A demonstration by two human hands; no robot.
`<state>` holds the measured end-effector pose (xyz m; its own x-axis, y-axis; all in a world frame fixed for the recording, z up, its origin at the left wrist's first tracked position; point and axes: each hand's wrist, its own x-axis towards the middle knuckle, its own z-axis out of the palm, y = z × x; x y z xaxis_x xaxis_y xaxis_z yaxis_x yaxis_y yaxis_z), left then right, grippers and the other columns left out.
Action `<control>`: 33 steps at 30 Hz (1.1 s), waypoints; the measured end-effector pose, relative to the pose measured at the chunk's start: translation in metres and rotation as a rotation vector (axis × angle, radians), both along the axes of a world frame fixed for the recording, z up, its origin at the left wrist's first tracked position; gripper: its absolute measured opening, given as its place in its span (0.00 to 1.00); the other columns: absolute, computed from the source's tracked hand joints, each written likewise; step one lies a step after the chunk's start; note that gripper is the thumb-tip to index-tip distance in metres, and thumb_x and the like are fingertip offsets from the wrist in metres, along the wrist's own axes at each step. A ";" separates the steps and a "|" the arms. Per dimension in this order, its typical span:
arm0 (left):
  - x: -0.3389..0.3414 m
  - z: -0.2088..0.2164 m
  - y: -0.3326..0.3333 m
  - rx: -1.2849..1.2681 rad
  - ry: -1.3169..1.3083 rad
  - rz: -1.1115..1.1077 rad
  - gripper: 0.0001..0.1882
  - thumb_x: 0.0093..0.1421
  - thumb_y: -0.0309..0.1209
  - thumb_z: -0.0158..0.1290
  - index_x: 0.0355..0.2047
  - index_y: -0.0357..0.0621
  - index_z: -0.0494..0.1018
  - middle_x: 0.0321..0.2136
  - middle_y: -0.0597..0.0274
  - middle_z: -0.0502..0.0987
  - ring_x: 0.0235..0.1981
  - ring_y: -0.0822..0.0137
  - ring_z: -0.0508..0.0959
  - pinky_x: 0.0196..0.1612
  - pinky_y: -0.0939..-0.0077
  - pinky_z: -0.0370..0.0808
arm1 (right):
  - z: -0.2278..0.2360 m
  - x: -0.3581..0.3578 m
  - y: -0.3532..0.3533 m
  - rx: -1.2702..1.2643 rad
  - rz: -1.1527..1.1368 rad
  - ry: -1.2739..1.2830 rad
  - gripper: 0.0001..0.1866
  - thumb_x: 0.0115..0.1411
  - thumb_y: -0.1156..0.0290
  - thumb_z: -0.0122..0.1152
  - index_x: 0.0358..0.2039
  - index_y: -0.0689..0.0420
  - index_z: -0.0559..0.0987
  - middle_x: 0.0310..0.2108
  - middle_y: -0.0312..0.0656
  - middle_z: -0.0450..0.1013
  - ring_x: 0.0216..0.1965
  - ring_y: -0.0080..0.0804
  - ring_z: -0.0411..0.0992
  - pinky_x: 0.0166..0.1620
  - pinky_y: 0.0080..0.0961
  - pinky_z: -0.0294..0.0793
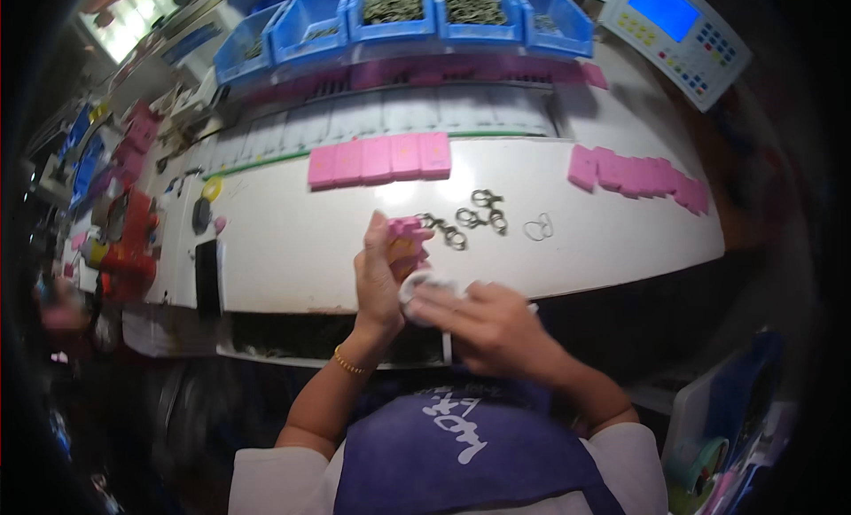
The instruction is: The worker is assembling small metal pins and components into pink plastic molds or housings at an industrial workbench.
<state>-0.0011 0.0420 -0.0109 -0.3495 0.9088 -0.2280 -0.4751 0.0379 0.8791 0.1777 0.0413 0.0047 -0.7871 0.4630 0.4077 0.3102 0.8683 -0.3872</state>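
Observation:
Just over the table's front edge, my left hand [378, 280] is closed around a pink mold block [403, 226]. Notches show along the block's upper end, and a yellowish patch lies on its face. My right hand [487, 327] pinches a white, wadded cloth-like piece [415, 289] against or right beside the block's lower end; motion blur hides whether they touch. Beyond my hands, several dark metal clasp-like pieces with rings [470, 218] lie on the white table [292, 249].
A row of pink blocks [379, 163] lies behind the metal pieces, and more pink blocks [634, 174] sit at the right. Blue bins [396, 32] of metal parts line the back. A control panel [678, 36] stands far right, a red machine [128, 240] at left.

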 end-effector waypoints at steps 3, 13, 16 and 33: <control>-0.003 -0.005 -0.003 -0.037 0.008 0.005 0.31 0.68 0.57 0.45 0.41 0.36 0.76 0.34 0.54 0.81 0.27 0.71 0.77 0.34 0.76 0.76 | -0.023 -0.010 0.002 -0.045 0.029 0.082 0.34 0.41 0.77 0.62 0.55 0.50 0.78 0.55 0.34 0.76 0.26 0.36 0.68 0.32 0.31 0.71; -0.026 -0.017 -0.006 -0.131 -0.142 -0.152 0.37 0.68 0.62 0.40 0.44 0.35 0.73 0.25 0.58 0.74 0.22 0.64 0.77 0.29 0.66 0.83 | 0.012 0.082 0.109 0.162 -0.536 0.068 0.33 0.45 0.83 0.57 0.55 0.49 0.79 0.54 0.39 0.76 0.41 0.42 0.73 0.51 0.35 0.73; -0.023 -0.012 -0.013 -0.121 -0.135 -0.225 0.39 0.68 0.65 0.36 0.47 0.35 0.70 0.25 0.54 0.76 0.23 0.60 0.80 0.30 0.66 0.83 | -0.011 0.105 0.140 0.174 -0.628 -0.130 0.29 0.48 0.81 0.59 0.53 0.49 0.80 0.51 0.38 0.77 0.48 0.43 0.69 0.58 0.38 0.65; 0.011 -0.023 -0.032 0.270 0.517 -0.182 0.16 0.67 0.40 0.55 0.39 0.37 0.71 0.33 0.65 0.73 0.34 0.74 0.70 0.41 0.80 0.68 | -0.033 -0.001 0.020 -0.832 -0.137 0.551 0.16 0.66 0.64 0.60 0.50 0.59 0.76 0.44 0.40 0.72 0.42 0.33 0.69 0.48 0.31 0.69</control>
